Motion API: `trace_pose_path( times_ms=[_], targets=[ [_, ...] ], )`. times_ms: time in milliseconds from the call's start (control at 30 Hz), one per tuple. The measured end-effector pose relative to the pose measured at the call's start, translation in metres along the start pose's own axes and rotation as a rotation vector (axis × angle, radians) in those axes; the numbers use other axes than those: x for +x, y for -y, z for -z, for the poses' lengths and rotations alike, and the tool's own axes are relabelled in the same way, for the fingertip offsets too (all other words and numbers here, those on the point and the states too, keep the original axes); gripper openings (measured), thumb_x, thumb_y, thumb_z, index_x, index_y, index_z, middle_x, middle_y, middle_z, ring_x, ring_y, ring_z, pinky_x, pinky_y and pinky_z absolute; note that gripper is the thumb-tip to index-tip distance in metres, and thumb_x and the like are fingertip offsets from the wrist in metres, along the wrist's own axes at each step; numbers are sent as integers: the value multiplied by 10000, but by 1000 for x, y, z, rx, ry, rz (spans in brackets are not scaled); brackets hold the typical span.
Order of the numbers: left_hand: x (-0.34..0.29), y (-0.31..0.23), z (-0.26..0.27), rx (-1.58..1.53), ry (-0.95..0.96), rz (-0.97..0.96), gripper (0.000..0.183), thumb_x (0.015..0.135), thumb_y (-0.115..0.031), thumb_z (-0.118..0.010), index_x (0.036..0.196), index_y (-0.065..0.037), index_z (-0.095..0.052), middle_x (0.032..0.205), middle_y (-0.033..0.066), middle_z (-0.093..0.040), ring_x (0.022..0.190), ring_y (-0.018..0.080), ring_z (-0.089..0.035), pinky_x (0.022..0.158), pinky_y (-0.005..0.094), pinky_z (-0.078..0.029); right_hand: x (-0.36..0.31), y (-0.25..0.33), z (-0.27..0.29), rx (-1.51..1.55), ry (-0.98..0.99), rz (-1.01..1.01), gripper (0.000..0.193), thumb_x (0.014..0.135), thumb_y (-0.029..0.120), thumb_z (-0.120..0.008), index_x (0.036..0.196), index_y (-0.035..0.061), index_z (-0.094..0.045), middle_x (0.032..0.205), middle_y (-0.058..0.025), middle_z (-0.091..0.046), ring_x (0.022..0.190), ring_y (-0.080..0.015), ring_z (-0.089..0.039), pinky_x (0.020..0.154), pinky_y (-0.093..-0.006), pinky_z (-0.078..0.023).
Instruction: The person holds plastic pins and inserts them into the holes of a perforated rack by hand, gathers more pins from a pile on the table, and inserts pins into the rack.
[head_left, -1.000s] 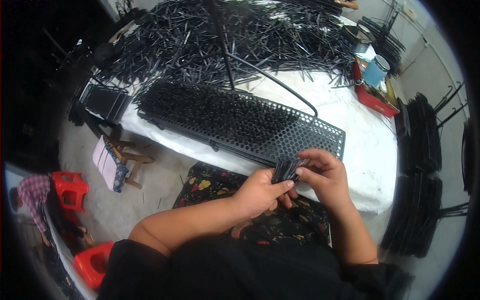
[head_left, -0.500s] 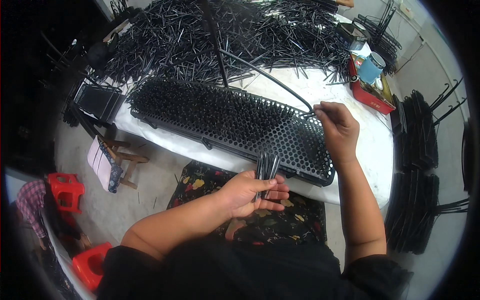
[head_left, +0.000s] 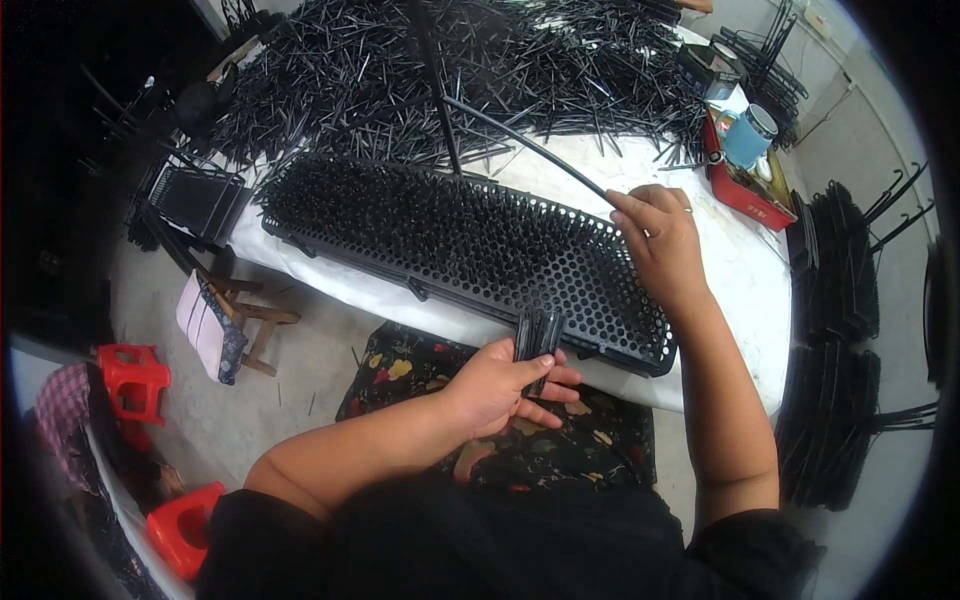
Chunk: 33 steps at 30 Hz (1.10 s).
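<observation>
"Grip of the left hand [head_left: 497, 392]: how does it stand?"

"Clamped on a bundle of dark strips [head_left: 537, 338], just below and right of the frame's centre. The thumb presses across them; the other fingers are loosely spread."

"And the right hand [head_left: 664, 243]?"

"Right of centre, thumb and forefinger close by the end of a dark rod [head_left: 530, 144]. Whether that grip is together on the rod or on something small, I cannot tell."

"What lies between them?"

"A perforated black tray [head_left: 590, 297], slanting across mid-frame on the white-covered worktop [head_left: 735, 300]. Dark pieces [head_left: 400, 215] crowd its left and middle; bare holes show toward its right end. Beyond it, a loose heap of strips [head_left: 380, 85] fills the top of the frame."

"Where's the risk?"

"Mostly the bundle, I'd say. Thumb pressure seems to do nearly all the holding, so if it eased, several strips could slide out and scatter over the floral cloth [head_left: 400, 365] below. Their upper ends also come close to the tray's front edge; a forward nudge might catch them there."

"And by the rod?"

"A careless pull could swing it against the crowded pieces, if it isn't fixed. A dropped wrist might also jolt the tray's right end."
</observation>
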<state>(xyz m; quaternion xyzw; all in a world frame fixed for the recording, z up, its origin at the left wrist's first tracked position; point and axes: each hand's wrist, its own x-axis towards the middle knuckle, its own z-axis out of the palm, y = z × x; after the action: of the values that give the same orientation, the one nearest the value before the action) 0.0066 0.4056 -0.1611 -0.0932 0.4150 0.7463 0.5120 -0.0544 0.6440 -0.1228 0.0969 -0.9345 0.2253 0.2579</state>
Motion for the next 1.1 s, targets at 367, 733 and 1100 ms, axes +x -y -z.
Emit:
trace_pose_path(
  times_ms=[367, 733, 1100],
  targets=[
    [-6, -1, -10, 186, -58, -184, 157, 982, -150, -525, 1081, -35, -566, 941, 129, -655, 656, 140, -628, 397, 170, -357, -54, 49, 7, 728, 97, -492, 266, 846, 74, -689, 1102, 22, -641, 919, -99, -695, 818, -180, -661, 729, -293, -520],
    [0, -8, -9, 128, -36, -128, 168, 962, -111, -547, 1094, -7, -556, 992, 158, -650, 785, 199, -667, 472, 208, -446, -53, 19, 18, 977, -177, -517, 153, 856, -3, -653, 1004, -25, -623, 920, -109, -689, 771, -142, -641, 668, -224, -510],
    [7, -7, 4, -101, 57, -5, 297, 945, -139, -558, 1198, 12, -524, 1171, 210, -593, 1095, 333, -597, 872, 536, -540, -40, -17, 1, 473, -264, -322, 130, 837, 24, -688, 965, 7, -673, 884, -93, -716, 812, -133, -679, 737, -249, -521]
  ],
)
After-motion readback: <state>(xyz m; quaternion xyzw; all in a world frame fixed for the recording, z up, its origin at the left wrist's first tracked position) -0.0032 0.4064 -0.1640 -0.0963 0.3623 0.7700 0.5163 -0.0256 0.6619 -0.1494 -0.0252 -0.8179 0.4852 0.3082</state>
